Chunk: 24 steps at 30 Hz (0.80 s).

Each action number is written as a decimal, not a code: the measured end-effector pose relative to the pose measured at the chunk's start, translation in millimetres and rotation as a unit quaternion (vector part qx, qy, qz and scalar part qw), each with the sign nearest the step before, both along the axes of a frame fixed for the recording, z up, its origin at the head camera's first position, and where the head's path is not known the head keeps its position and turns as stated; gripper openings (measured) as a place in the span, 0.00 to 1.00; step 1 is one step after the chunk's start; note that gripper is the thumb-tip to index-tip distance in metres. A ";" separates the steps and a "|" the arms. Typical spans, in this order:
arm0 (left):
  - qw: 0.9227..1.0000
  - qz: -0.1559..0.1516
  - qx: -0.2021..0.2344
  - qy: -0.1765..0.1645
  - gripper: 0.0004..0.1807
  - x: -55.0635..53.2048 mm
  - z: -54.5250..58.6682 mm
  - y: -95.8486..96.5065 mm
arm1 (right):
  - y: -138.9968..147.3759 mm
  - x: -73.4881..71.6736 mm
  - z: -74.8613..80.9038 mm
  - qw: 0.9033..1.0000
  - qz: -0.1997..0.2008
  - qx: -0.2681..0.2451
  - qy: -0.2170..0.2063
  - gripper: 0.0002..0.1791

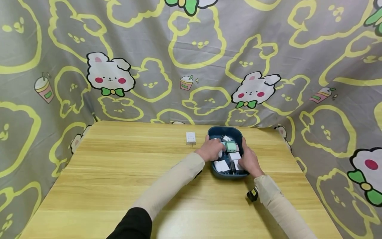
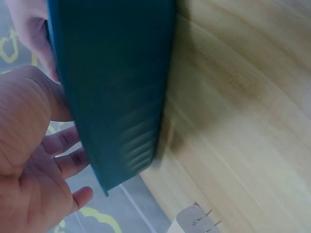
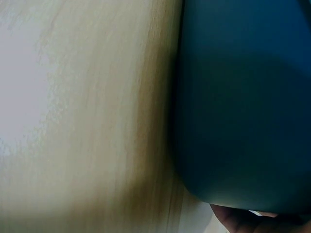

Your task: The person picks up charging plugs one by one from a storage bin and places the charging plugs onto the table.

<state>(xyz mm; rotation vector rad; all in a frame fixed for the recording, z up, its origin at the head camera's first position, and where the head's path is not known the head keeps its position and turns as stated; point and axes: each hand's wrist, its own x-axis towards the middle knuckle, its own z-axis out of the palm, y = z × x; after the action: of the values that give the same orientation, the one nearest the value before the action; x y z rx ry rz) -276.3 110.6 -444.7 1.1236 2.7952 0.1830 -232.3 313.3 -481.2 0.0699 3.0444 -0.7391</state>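
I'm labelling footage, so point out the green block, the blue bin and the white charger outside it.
Green block (image 1: 231, 146): head view, top face.
Blue bin (image 2: 116, 87): left wrist view, outer side wall.
White charger (image 1: 190, 137): head view, broad face.

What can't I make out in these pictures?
Left wrist view: the blue bin hides some fingertips of the left hand.
Head view: print on the white charger is too small to read.
Right wrist view: the bin's wall hides its contents; the bottom edge cuts off the right hand.
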 end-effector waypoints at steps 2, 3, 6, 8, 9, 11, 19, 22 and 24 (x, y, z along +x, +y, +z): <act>1.000 0.000 0.007 0.002 0.20 -0.3 2.8 -0.8 | -0.3 0.0 0.4 1.000 -0.001 0.002 -0.001 0.59; 1.000 0.000 0.010 0.002 0.21 -0.3 4.5 -1.2 | -0.4 -0.1 0.5 1.000 -0.001 0.004 0.000 0.59; 1.000 -0.001 0.017 0.008 0.21 -0.1 9.8 -2.8 | -1.3 0.0 0.9 1.000 -0.003 0.007 0.000 0.59; 1.000 -0.002 0.023 0.011 0.21 0.3 13.8 -4.1 | -2.0 0.0 1.4 1.000 -0.003 0.009 0.001 0.59; 1.000 -0.003 0.026 0.013 0.21 0.5 15.5 -4.8 | -2.3 0.2 1.8 1.000 -0.003 0.009 0.002 0.59; 0.999 -0.007 0.032 0.017 0.21 0.6 19.7 -6.3 | -2.5 0.1 2.4 1.000 -0.004 0.009 0.002 0.59; 0.999 -0.016 0.048 0.019 0.21 0.3 34.8 -13.6 | -2.8 0.6 3.1 1.000 -0.003 0.008 -0.005 0.58; 0.998 -0.013 0.050 0.024 0.21 -1.3 40.2 -15.8 | -3.1 1.4 3.2 1.000 -0.004 0.010 -0.005 0.58; 0.998 -0.010 0.049 0.027 0.21 -2.8 43.5 -17.9 | -3.6 1.4 2.9 1.000 -0.005 0.010 -0.007 0.58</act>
<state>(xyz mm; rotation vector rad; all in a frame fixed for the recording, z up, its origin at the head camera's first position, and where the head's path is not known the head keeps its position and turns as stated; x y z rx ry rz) -279.1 92.6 -401.2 1.1955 2.8488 0.2951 -230.9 309.8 -478.3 0.0894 3.0406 -0.7070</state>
